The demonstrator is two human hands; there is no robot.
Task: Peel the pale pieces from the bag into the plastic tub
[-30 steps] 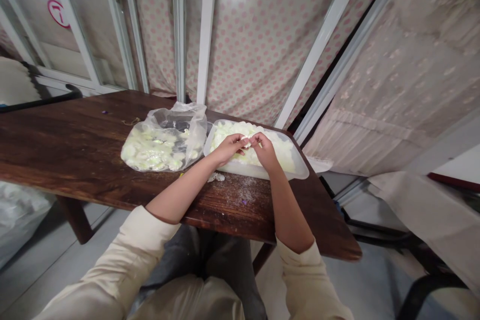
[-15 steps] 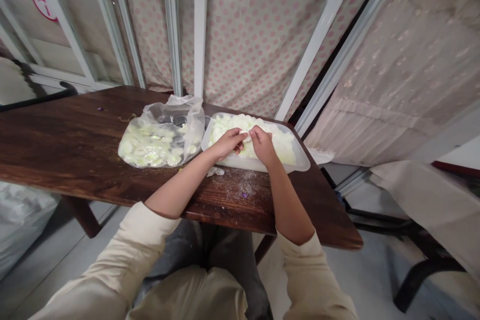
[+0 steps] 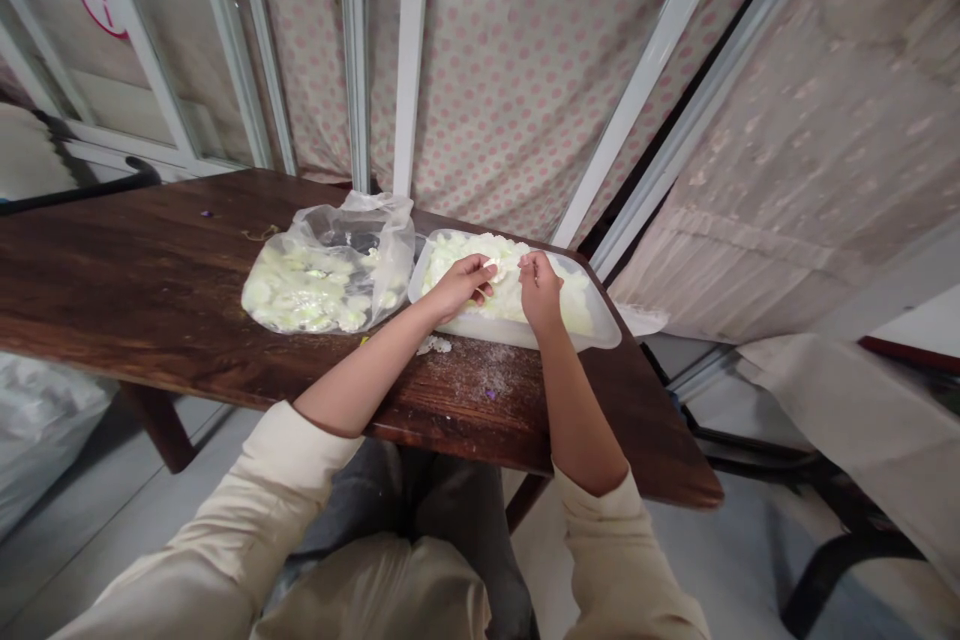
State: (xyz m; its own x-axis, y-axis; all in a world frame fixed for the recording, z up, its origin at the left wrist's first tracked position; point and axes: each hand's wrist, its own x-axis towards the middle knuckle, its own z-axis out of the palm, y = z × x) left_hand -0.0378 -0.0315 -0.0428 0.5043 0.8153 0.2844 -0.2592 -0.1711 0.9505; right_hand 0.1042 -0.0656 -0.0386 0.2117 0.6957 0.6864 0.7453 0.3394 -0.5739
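The right hand (image 3: 540, 292) has moved rightward from the left hand (image 3: 461, 287), which pinches a small pale-green slice (image 3: 492, 268); whether the right hand's narrow pinch holds anything, I cannot tell.

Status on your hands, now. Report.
Left hand pinching pale piece over tub. Right hand apart, above slices. Plastic bag beside tub.

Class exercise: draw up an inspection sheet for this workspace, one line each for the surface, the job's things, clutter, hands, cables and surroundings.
Surface: dark wooden table, white dusting near its front edge.
Job's things: translucent plastic tub heaped with pale green slices; clear plastic bag of similar slices beside it.
Clutter: white scraps, purple speck, loose twine.
Hands: left hand holds a pale slice at the fingertips; right hand is just beside it, over the tub.
Cables: nothing seen.
Surroundings: polka-dot curtain, white sack on the floor.
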